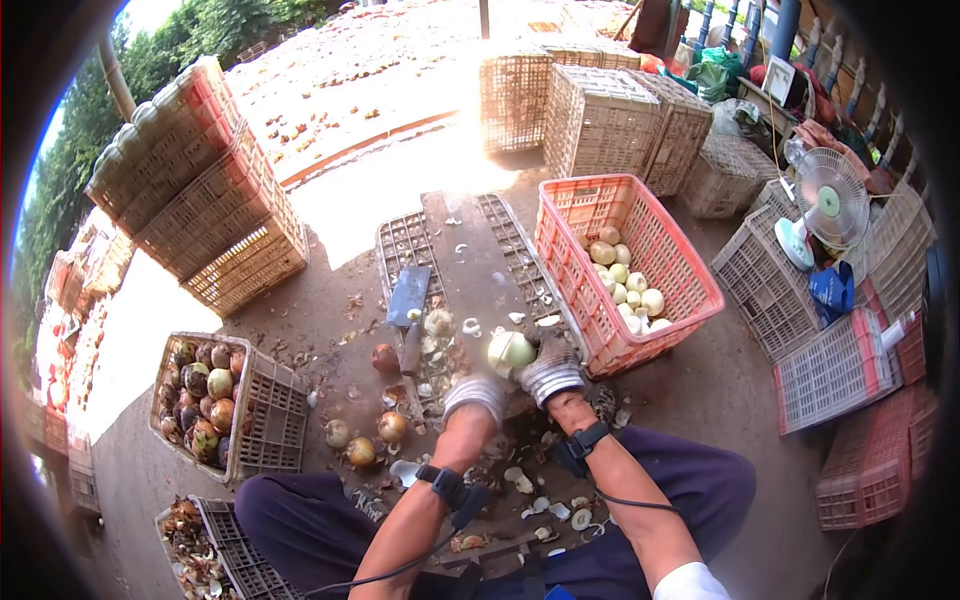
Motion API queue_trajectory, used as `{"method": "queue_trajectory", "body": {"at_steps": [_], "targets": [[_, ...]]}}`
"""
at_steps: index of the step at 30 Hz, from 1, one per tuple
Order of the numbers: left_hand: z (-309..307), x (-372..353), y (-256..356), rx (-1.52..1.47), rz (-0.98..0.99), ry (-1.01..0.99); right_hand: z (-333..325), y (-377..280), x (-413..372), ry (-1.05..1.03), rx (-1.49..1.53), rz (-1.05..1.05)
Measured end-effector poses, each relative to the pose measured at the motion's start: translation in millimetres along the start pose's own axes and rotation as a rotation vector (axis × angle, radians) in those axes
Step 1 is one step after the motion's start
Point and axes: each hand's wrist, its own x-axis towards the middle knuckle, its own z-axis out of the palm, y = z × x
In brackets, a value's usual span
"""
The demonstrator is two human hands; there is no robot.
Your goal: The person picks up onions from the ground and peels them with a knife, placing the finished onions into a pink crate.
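A peeled, pale green-white onion is held by my right hand, whose dark glove with a grey-white cuff closes on its right side. Just left of and below the onion is my left hand, also gloved; its fingers are smeared by motion. Both hands are over the near end of a worn wooden board. Left of the board, a cleaver lies with its handle toward me. Onion scraps are scattered around it, and a reddish unpeeled onion sits beside the handle.
A red crate at my right contains peeled onions. Unpeeled onions fill a crate at left. Below it is a crate of peelings. Stacked crates stand far left; a fan stands at right.
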Motion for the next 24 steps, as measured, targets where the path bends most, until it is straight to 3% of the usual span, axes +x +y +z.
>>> {"method": "queue_trajectory", "body": {"at_steps": [5, 10, 12, 15, 18, 21, 24], "targets": [[-21.9, 9.4, 14.9, -0.378, -0.312, -0.049, -3.2, -5.4, 3.1, -0.007, -0.061, -0.008], [-1.3, 17.9, 4.5, -0.399, -0.207, -0.040, -8.6, -12.3, 5.3, -0.047, -0.164, -0.071], [2.6, 31.4, 6.3, -0.507, -0.278, 0.018, -0.5, -7.6, 9.9, -0.022, -0.136, -0.054], [48.6, 65.7, -25.3, -0.213, 0.033, -0.193, 18.7, 14.8, 16.4, -0.008, -0.028, -0.035], [11.7, 42.1, 1.7, -0.450, -0.077, -0.139, 11.1, 11.9, 16.3, 0.018, -0.033, -0.084], [-0.3, 19.6, 15.1, -0.573, -0.317, -0.015, 13.1, 15.0, 16.9, 0.047, 0.014, -0.136], [-6.0, 18.9, 17.2, -0.566, -0.314, -0.065, 20.1, 21.9, 20.5, 0.063, 0.047, -0.146]]}}
